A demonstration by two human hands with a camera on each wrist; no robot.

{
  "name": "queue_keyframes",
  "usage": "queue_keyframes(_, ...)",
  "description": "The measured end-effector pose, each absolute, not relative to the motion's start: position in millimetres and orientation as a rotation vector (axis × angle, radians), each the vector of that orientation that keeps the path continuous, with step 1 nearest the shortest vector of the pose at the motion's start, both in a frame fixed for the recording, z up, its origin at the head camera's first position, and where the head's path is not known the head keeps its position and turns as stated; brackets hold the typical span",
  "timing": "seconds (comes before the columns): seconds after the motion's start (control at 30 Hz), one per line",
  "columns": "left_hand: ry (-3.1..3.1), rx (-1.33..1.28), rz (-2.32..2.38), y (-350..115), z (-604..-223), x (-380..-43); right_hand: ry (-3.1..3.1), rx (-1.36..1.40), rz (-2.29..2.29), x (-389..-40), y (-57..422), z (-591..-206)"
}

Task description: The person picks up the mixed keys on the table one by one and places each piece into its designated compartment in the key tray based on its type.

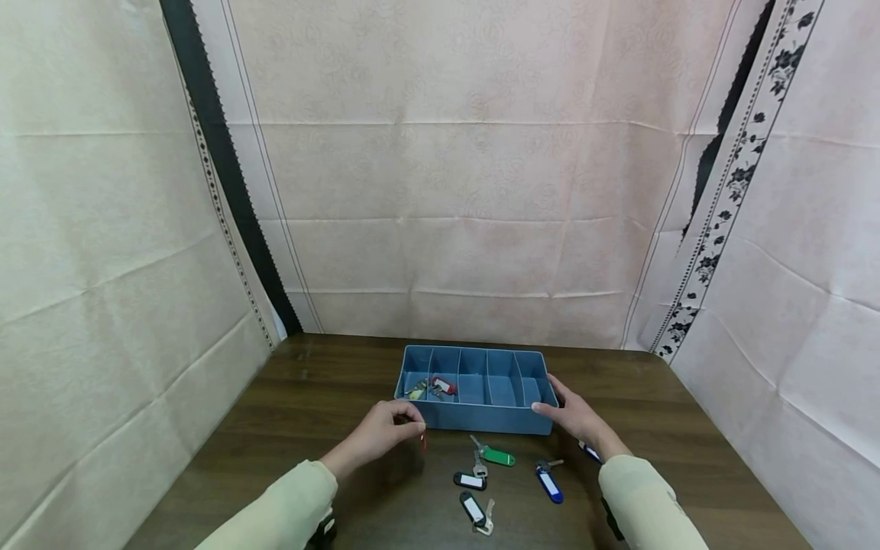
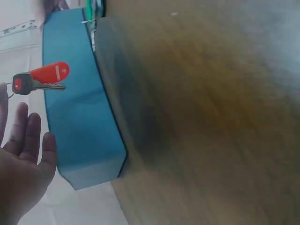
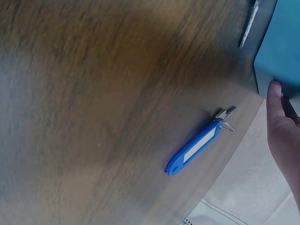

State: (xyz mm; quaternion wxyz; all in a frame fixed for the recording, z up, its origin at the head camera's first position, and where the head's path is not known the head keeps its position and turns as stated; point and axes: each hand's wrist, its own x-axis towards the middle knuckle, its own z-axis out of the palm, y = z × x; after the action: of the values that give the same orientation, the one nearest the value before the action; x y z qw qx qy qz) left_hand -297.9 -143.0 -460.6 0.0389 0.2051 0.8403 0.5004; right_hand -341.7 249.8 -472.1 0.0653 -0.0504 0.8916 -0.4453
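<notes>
A blue divided box (image 1: 474, 418) stands on the table, its row of compartments facing up. My left hand (image 1: 386, 432) pinches the ring of a key (image 2: 24, 84) with a red tag (image 2: 51, 72), which hangs in front of the box's left end. At the box's right end, my right hand (image 1: 579, 418) grips the corner, thumb on the front wall and fingers by the side. In the leftmost compartment lies a key with a yellow-green tag (image 1: 416, 393); a key with a red and white tag (image 1: 443, 386) is in the one beside it.
Keys lie on the table before the box: one with a green tag (image 1: 498, 457), two with black tags (image 1: 470, 481) and one with a blue tag (image 1: 549, 486). Another dark blue tag (image 1: 590, 452) shows beside the right wrist. Cloth hangings (image 1: 440, 229) border the table.
</notes>
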Motion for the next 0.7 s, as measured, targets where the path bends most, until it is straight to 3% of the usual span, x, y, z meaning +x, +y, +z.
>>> queue_keyframes(0.7,2.655,0.548,1.707,-117,-434,-329,2.694,-0.159,-1.350,-343,252,-475)
